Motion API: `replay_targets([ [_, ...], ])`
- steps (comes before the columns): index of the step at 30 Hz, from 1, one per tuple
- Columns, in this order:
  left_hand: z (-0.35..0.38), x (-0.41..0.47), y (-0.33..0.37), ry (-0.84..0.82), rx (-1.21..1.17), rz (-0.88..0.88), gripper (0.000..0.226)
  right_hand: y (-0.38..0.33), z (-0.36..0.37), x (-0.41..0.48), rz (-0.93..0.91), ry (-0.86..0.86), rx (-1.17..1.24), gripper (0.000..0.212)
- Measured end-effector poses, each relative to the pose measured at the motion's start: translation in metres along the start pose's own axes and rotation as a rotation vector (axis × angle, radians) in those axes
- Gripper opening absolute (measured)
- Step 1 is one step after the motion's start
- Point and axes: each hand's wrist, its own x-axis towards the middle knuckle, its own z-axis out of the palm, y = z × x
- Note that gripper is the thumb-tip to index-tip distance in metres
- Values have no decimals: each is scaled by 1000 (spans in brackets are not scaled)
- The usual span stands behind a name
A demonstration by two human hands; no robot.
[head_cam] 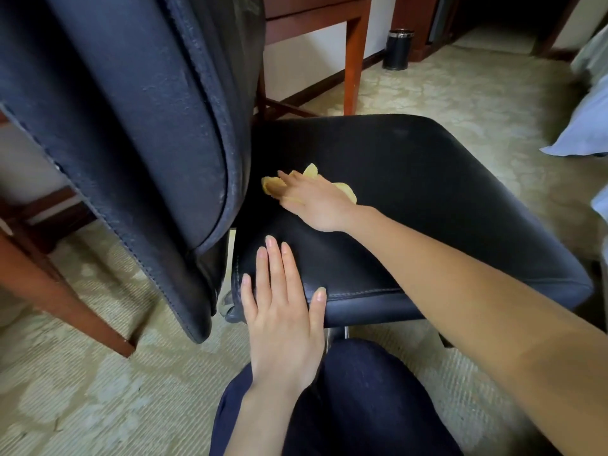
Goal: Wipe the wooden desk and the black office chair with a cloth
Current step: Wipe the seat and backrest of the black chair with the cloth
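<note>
The black office chair fills the middle of the view, its seat (427, 179) flat in front of me and its worn backrest (131, 126) rising at the left. A small yellow cloth (271, 185) lies on the seat close to the backrest. My right hand (316, 200) presses flat on the cloth with straight fingers, covering most of it. My left hand (283, 311) rests open on the seat's near left corner, fingers spread. The wooden desk shows only as legs (353, 60) and a rail behind the chair.
A second wooden leg (65, 291) slants down at the left. A black waste bin (398, 49) stands on the patterned carpet at the back. Pale blue bedding (585, 126) hangs at the right edge. My knee in dark trousers (355, 399) is below the seat.
</note>
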Motion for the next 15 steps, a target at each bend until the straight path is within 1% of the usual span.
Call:
replay_targets([
  [2, 0, 2, -2, 6, -26, -3, 63, -4, -2, -23, -147, -17, 146, 44],
  [4, 0, 3, -5, 8, -38, -7, 63, -7, -5, -48, -217, -11, 294, 44],
  [9, -2, 6, -12, -2, -64, 5, 64, -16, -9, -104, -246, -90, 259, 42],
  [11, -2, 8, -17, -15, -94, 11, 64, -18, -11, -124, -254, -101, 280, 40],
  [13, -2, 10, -22, -31, -119, 23, 67, -17, -15, -143, -233, -124, 371, 37],
  [15, -3, 13, -28, -44, -142, 33, 69, -12, -20, -160, -186, -160, 530, 35],
])
